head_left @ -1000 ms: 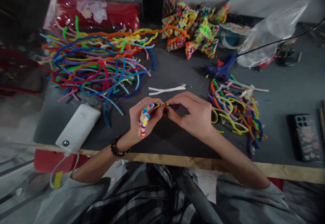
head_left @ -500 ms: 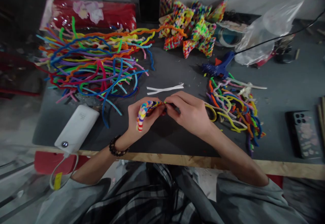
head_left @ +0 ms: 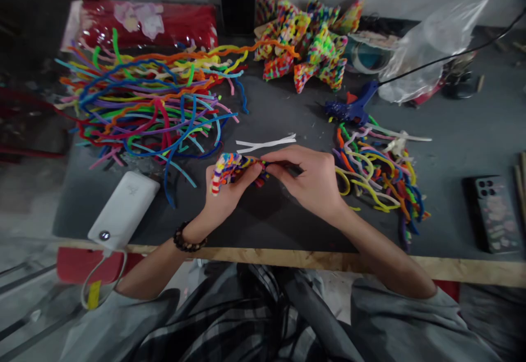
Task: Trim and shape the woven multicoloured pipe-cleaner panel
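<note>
My left hand [head_left: 228, 192] is closed around a multicoloured woven pipe-cleaner piece [head_left: 226, 169], whose striped end bends out over the palm. The thumb presses on it from above. My right hand [head_left: 306, 178] pinches at the right end of the same piece, thumb and forefinger together; what lies exactly between those fingertips is too small to make out. Just beyond both hands, two white strips [head_left: 266, 144] lie crossed on the dark table [head_left: 279, 225]. A heap of cut pipe cleaners [head_left: 373, 170] is to the right of my right hand.
Long pipe cleaners [head_left: 152, 104] are piled at the left, before a red packet [head_left: 148, 25]. Finished woven star shapes [head_left: 320, 50] stand at the back. A blue glue gun [head_left: 353, 107], plastic bag [head_left: 427, 55], white power bank [head_left: 125, 208] and phone [head_left: 495, 214] lie around.
The woven piece has turned in my left hand, so more of its broad patterned side shows. My right fingers stay at its right end.
</note>
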Demonstrator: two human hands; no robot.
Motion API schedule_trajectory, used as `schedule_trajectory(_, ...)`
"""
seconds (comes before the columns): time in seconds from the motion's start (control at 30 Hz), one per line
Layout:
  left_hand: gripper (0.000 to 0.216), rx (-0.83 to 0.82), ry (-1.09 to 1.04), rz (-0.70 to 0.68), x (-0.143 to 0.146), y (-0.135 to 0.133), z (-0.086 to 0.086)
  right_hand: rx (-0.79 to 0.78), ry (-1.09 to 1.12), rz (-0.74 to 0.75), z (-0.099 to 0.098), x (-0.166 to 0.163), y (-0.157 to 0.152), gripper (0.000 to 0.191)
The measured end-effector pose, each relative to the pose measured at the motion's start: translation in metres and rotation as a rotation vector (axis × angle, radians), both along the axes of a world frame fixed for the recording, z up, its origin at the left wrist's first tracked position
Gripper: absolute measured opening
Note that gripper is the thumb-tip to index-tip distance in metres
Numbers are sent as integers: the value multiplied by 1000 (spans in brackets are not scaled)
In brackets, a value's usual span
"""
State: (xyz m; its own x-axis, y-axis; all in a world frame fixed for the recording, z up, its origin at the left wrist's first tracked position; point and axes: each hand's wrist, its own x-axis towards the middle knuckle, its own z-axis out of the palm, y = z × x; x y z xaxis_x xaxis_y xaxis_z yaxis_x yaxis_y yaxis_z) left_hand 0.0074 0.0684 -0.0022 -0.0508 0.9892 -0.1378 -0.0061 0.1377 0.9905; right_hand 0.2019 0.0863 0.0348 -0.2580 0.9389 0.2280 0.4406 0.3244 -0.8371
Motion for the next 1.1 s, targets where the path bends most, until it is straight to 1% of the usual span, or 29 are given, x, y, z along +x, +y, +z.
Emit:
schedule_trajectory(0.17,25,-12,-43,-37,-1,1,-4,-13,-20,-13,0,-2,-1,20)
schedule_trajectory(0.4,23,2,50,-81,-1,-1,3,31,-31,-7,-3,-4,-3,18)
schedule_trajectory(0.5,20,56,49,-98,-2,-2,-2,102,-41,-44,-5,-6,-6,19)
schedule_trajectory(0.6,20,111,57,-81,-2,-3,-8,193,-106,-58,-9,-7,-9,20)
schedule_trajectory(0.67,20,113,70,-77,-2,-3,-10,249,-159,-57,-11,-8,-10,22)
schedule_trajectory(0.8,22,97,98,-79,-2,-3,-7,368,-255,-83,-15,-10,-12,23)
schedule_trajectory(0.87,21,115,109,-90,-3,-3,-5,443,-296,-88,-18,-11,-14,22)
schedule_trajectory(0.93,19,140,109,-113,-3,-3,-4,484,-292,-73,-20,-14,-17,22)
schedule_trajectory(1.0,17,160,114,-135,-4,-3,-4,455,-225,-68,-23,-17,-19,22)
schedule_trajectory(1.1,20,139,156,-79,-4,-2,-4,314,-88,-47,-24,-20,-20,21)
